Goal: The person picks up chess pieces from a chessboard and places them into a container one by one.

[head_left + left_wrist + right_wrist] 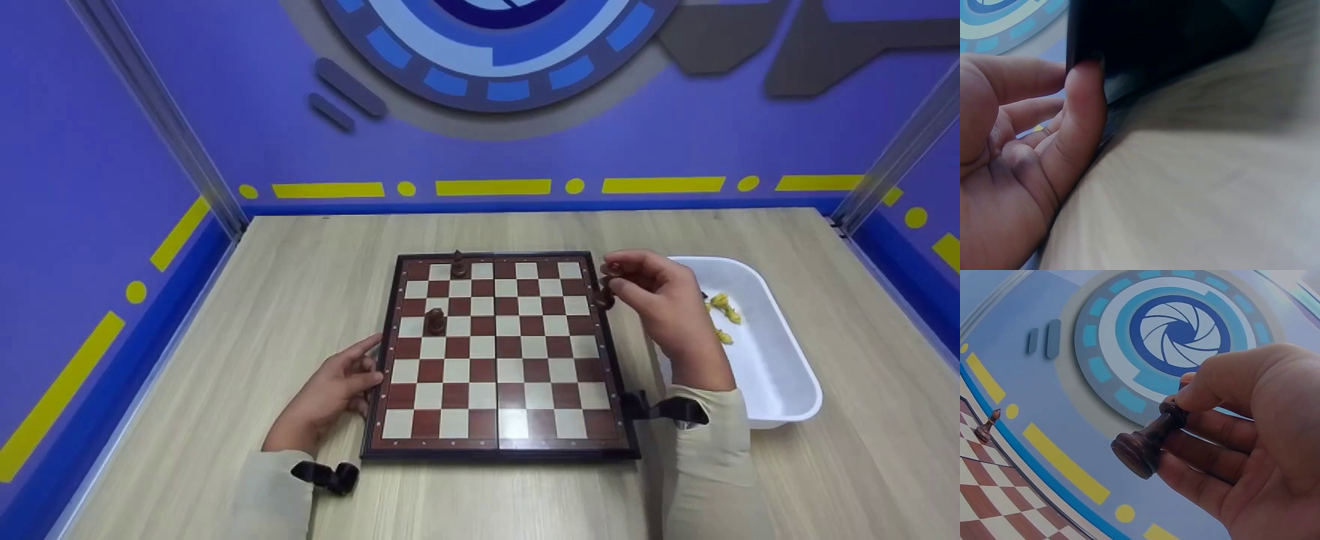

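A folding chessboard [495,453] with brown and cream squares lies flat on the table. My right hand [670,307] is past its right edge, pinching a dark brown chess piece [1148,441] between thumb and fingers. That piece is tilted, its base pointing away from the palm; the fingers hide its head, so its kind cannot be told. At the left edge, my left hand [330,390] touches the board's side with thumb and fingertips. A dark bishop [459,265] stands on the far row. Nearer stands another dark chess piece [435,321], its kind unclear.
Right of the board sits a white plastic tray [806,397], with several crumpled yellow bits [724,306] inside. My right forearm overlaps its left side. Purple panels [525,161] enclose the wooden table [315,247] at the back and both sides.
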Tool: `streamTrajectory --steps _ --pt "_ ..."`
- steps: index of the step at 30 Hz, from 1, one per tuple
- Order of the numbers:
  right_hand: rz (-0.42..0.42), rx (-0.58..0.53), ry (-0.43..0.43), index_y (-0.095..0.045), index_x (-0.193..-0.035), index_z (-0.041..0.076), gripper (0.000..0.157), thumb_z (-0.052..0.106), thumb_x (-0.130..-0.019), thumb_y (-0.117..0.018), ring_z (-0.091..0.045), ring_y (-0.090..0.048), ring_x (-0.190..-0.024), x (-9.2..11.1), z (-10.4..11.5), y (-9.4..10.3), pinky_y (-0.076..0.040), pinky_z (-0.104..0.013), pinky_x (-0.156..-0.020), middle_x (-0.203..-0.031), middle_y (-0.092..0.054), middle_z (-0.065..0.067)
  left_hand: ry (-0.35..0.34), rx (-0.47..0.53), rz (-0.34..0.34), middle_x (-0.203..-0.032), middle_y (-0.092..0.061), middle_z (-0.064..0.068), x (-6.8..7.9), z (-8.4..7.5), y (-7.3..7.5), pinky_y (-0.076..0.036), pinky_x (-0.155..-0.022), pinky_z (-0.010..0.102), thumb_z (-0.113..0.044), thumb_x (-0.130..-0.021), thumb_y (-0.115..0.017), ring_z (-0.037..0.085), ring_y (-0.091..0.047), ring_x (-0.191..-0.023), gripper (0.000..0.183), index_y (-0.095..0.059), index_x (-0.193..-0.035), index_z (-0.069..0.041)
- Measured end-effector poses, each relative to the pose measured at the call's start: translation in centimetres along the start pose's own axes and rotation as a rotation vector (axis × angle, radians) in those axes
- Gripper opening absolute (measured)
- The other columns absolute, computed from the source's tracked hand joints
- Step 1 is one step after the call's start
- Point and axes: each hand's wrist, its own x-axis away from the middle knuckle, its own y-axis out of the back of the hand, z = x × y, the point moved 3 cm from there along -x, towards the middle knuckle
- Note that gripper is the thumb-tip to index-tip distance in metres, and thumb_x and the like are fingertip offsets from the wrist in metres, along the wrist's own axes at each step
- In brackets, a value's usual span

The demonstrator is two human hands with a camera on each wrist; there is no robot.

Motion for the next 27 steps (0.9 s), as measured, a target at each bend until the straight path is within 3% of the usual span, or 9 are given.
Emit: streamTrajectory --steps 8,18,27 --pt "-0.029 0.06 0.002 -0.062 -0.11 0.008 0.024 0.009 -0.087 -0.059 -0.011 -0.061 -0.093 0.1 0.0 0.8 -0.052 -0.018 -0.079 -0.103 -0.063 -0.011 -0.005 -0.003 0.007 -0.094 -0.04 0.003 0.0 -0.1 0.0 -0.051 -0.045 0.026 -0.005 -0.087 -0.056 0.008 -0.049 -0.06 0.065 -0.025 -0.144 -0.017" --pt "-0.083 0.055 -0.016 -0.062 -0.111 0.006 0.026 0.008 -0.086 -0.06 -0.009 -0.061 -0.093 0.2 -0.3 1.9 -0.051 -0.016 -0.079 -0.1 -0.065 -0.003 0.002 -0.009 -0.006 -0.094 -0.042 0.003 0.0 -0.1 -0.2 -0.052 -0.044 0.027 -0.006 -0.088 -0.055 0.01 -0.053 -0.06 0.063 -0.027 -0.143 -0.018" --pt "-0.105 0.047 -0.015 -0.062 -0.111 0.005 0.026 0.01 -0.085 -0.061 -0.009 -0.062 -0.093 0.3 -0.4 2.6 -0.051 -0.014 -0.079 -0.101 -0.065 -0.005 -0.014 -0.01 0.007 -0.095 -0.041 0.003 0.0 -0.3 -0.2 -0.051 -0.044 0.026 -0.006 -0.088 -0.056 0.01 -0.05 -0.058 0.064 -0.026 -0.144 -0.016"
